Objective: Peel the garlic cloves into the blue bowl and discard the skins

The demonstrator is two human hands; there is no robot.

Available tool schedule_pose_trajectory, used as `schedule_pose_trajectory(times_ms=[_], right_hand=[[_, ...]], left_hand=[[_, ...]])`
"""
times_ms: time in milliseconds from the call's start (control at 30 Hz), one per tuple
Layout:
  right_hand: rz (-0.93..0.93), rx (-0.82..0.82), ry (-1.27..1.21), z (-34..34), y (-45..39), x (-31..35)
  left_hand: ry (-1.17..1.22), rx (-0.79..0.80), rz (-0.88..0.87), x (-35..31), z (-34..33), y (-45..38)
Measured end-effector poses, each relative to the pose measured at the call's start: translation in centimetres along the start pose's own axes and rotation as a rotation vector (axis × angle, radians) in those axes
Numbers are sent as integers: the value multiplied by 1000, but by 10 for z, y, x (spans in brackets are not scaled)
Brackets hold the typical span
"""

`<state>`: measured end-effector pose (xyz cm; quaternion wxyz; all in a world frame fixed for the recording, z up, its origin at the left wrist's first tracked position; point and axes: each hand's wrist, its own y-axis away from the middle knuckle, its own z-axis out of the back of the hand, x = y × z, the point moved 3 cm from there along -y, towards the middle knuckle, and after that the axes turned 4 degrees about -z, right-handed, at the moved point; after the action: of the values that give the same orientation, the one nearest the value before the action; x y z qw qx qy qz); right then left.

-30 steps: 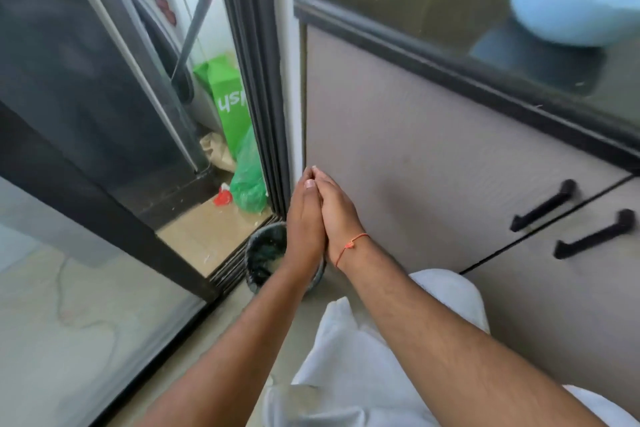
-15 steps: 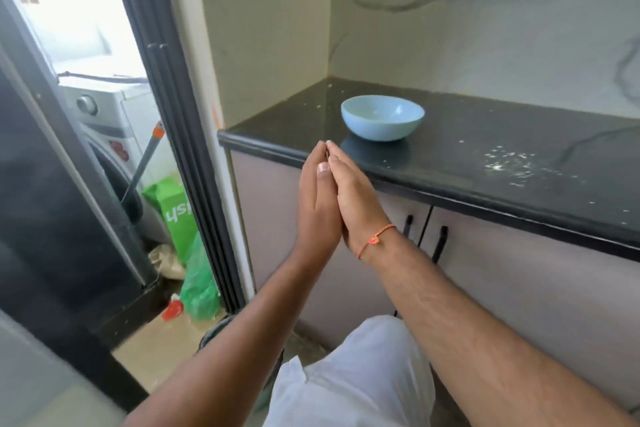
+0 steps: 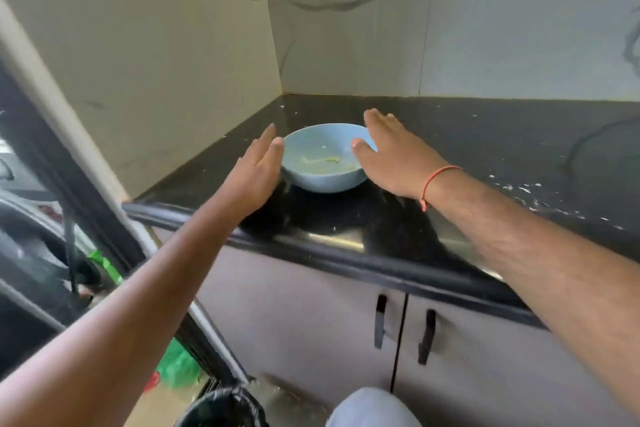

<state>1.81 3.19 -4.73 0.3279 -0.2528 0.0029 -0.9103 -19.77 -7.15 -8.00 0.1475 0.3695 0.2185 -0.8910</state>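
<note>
I see the blue bowl (image 3: 323,158) standing on the black worktop (image 3: 485,135), in toward the corner where the two wall panels meet. Pale greenish bits lie in the bowl's bottom; I take these to be peeled cloves, though blur keeps me from being sure.

Left hand (image 3: 254,172): just left of the bowl, fingers straight and together, holding nothing, fingertips at or very near the rim. I cannot tell whether they touch. Right hand (image 3: 393,156): just right of the bowl, fingers spread and relaxed, empty, thumb over the rim. An orange thread (image 3: 438,180) circles that wrist.

Judgement: peeling looks finished and both hands carry no skins, so the step in hand appears to be taking up the bowl from either side. The next move calls for both palms to close evenly on the bowl's outer wall, then a level lift, as the contents are loose.

Edges and room: in front of the bowl the worktop runs a fair way to its rounded front edge (image 3: 346,260). Behind and left of the bowl the walls stand close, so withdrawal must come toward me. Right of the bowl the worktop is open but strewn with white skin flecks (image 3: 519,189). Below and left of the bowl, on the floor, sits a black-lined bin (image 3: 221,407).
</note>
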Motion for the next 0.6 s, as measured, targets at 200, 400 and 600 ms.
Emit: schedule_pose_trajectory(times_ms=[200, 400, 600], right_hand=[[47, 179, 206, 12, -11, -42], [-59, 243, 377, 75, 62, -94], [-235, 351, 451, 140, 123, -150]], left_hand=[[-130, 158, -37, -6, -20, -8], [-288, 355, -115, -81, -70, 25], [-305, 545, -133, -169, -129, 42]])
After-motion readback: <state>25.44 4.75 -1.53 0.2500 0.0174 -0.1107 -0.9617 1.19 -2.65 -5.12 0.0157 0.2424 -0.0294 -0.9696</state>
